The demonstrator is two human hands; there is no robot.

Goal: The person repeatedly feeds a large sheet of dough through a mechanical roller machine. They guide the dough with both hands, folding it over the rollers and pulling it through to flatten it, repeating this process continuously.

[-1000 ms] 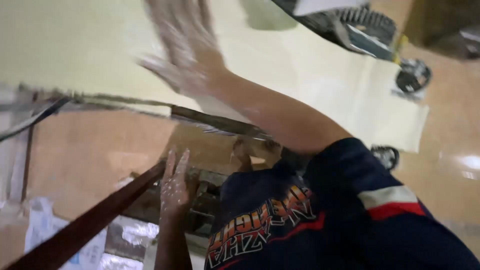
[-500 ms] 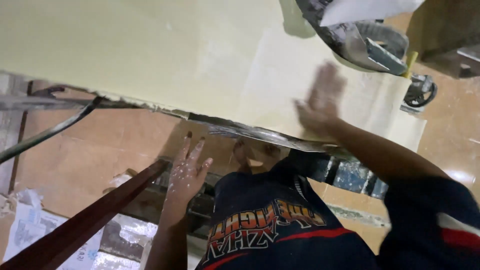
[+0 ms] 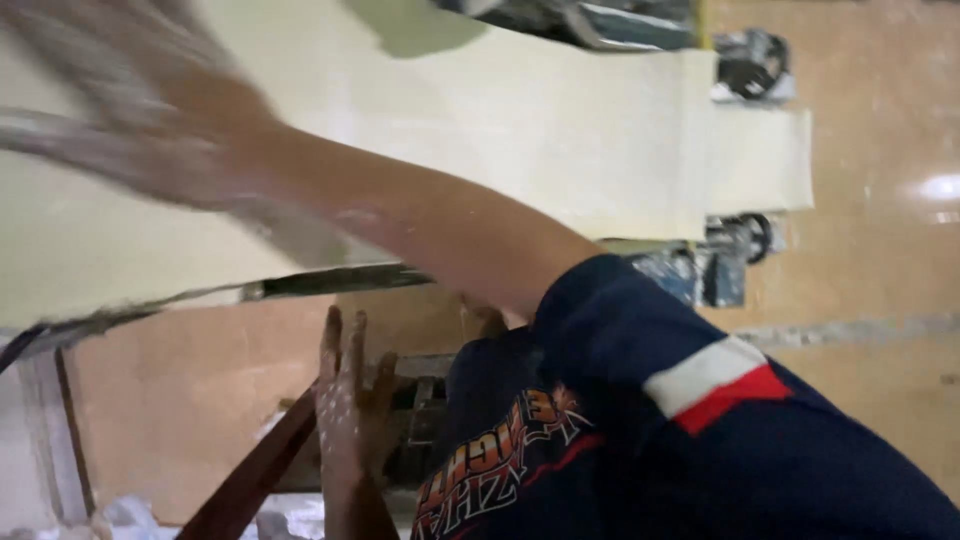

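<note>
Head view: the right hand [image 3: 110,110], blurred, lies flat with fingers spread on a wide sheet of pale dough [image 3: 560,140] that covers the bench [image 3: 330,282]; it grasps nothing. The left hand [image 3: 345,400], dusted with flour, hangs open below the bench edge, fingers straight, holding nothing. Just beside the left hand runs a reddish-brown wooden bar [image 3: 255,480]. Beyond the dough, well away from both hands, stand small black wheels [image 3: 745,75].
</note>
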